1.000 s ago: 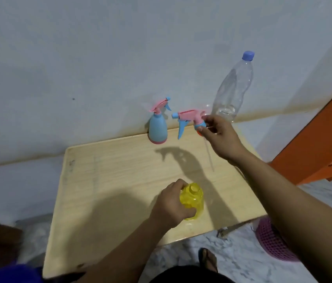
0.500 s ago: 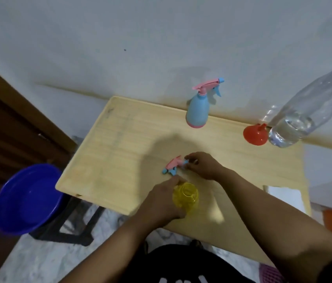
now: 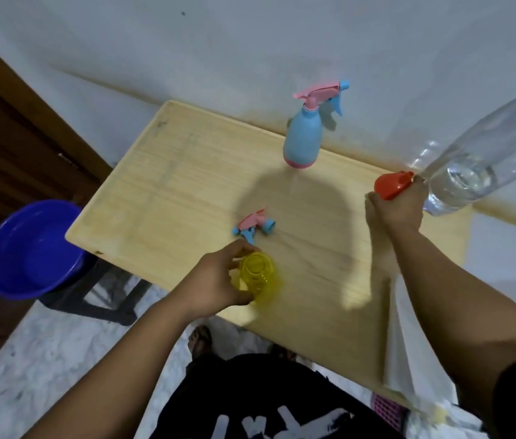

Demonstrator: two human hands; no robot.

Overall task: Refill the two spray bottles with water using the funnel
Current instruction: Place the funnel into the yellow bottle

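We see a wooden table [image 3: 186,172] pushed against a white wall [image 3: 250,42]. The yellow bottle [image 3: 258,275] stands near the front edge of the table, with its top open. Our left hand [image 3: 218,280] wraps its fingers around it. Our right hand [image 3: 396,207] is far over by the right back edge, with its fingers closed on the orange funnel [image 3: 391,184]. The funnel is just beside the big clear water bottle [image 3: 478,166], which has some water at the bottom.

The blue spray bottle [image 3: 303,137] stands at the back by the wall, with its pink top on. The loose spray top [image 3: 251,224] lies on the table just behind the yellow bottle. The left half of the table is bare wood, so there is open room there. A blue bowl [image 3: 28,248] sits on a dark stool [image 3: 98,296] just past the left edge.

The black shirt [image 3: 266,407] has white marks, but we cannot read them. We see no labels on the bottles.

Half a second ago the right hand was at the spray top. Now it has let go and moved to the funnel.
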